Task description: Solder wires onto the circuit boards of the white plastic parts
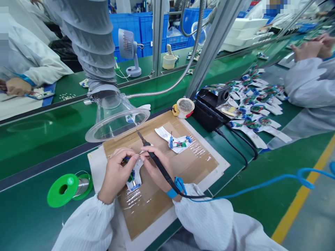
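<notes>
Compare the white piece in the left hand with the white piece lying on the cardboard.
The held white piece is gripped by the left hand, partly hidden by fingers; the lying white piece rests flat on the cardboard, untouched and fully visible. The held one is nearer the person, the other farther off. Both show white backing with green and blue parts.

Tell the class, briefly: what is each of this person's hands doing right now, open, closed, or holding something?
Left hand: closed, holding a small circuit assembly.
Right hand: closed, holding a soldering iron like a pen.
</notes>
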A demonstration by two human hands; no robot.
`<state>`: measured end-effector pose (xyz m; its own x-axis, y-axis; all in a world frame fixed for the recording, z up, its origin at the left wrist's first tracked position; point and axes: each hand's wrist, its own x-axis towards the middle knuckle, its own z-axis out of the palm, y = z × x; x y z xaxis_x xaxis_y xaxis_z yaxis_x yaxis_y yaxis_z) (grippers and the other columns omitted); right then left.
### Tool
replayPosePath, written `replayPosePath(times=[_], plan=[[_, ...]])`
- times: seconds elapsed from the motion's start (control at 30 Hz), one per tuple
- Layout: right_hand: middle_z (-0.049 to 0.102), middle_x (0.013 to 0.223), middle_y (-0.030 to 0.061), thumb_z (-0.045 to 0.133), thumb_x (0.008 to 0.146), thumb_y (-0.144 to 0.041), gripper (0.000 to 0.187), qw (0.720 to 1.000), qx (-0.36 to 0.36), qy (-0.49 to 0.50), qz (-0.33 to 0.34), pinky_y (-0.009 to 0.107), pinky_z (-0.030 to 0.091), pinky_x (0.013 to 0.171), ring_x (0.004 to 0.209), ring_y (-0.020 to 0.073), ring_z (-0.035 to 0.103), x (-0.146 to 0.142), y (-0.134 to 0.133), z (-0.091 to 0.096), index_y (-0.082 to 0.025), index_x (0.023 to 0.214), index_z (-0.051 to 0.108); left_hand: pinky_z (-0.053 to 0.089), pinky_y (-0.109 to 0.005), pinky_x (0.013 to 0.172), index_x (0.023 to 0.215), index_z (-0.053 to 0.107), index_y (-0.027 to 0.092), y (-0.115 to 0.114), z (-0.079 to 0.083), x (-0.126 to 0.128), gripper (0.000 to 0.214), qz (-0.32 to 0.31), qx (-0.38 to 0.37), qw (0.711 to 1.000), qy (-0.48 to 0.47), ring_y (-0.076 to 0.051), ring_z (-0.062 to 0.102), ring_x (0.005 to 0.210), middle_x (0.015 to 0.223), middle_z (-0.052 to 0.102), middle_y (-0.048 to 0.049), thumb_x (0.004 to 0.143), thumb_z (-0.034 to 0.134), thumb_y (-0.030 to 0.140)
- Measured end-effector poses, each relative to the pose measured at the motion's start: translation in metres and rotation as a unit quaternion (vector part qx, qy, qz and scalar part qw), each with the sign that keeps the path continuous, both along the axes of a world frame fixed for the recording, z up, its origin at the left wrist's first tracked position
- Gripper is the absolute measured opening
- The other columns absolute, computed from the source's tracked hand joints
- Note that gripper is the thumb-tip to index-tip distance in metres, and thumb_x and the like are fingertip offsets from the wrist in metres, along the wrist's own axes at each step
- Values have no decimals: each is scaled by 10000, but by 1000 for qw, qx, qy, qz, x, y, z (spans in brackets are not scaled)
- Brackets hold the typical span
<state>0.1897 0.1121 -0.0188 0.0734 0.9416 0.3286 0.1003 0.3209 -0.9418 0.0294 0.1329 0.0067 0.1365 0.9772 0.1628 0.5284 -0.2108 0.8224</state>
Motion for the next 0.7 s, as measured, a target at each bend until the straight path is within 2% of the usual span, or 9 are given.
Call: replayPosePath(times=[0.23, 0.6, 0.7], plan=[[755, 857, -13, 624, 908, -149, 236, 1000, -2, -6, 3, 258, 576, 760, 790, 150, 720, -2, -1, 2, -249, 1119, 663, 430, -296, 755, 790, 654, 214, -4, -8, 6, 222, 22, -63, 994, -88, -167, 593, 796, 812, 664, -4, 891, 624, 410], [751, 870, -9, 610, 894, -155, 266, 1000, -15, -22, 2, 242, 580, 721, 777, 142, 718, -2, -1, 2, -244, 1138, 667, 424, -283, 673, 742, 657, 212, -4, -4, 15, 261, 71, -70, 992, -73, -160, 574, 689, 706, 643, 9, 861, 612, 440], [747, 864, -3, 606, 906, -157, 259, 1000, -19, -24, -6, 255, 580, 733, 784, 151, 713, -2, -1, 2, -241, 1142, 672, 453, -310, 729, 768, 677, 217, -1, -3, 8, 245, 49, -53, 997, -37, -180, 616, 753, 777, 695, -11, 860, 628, 439]])
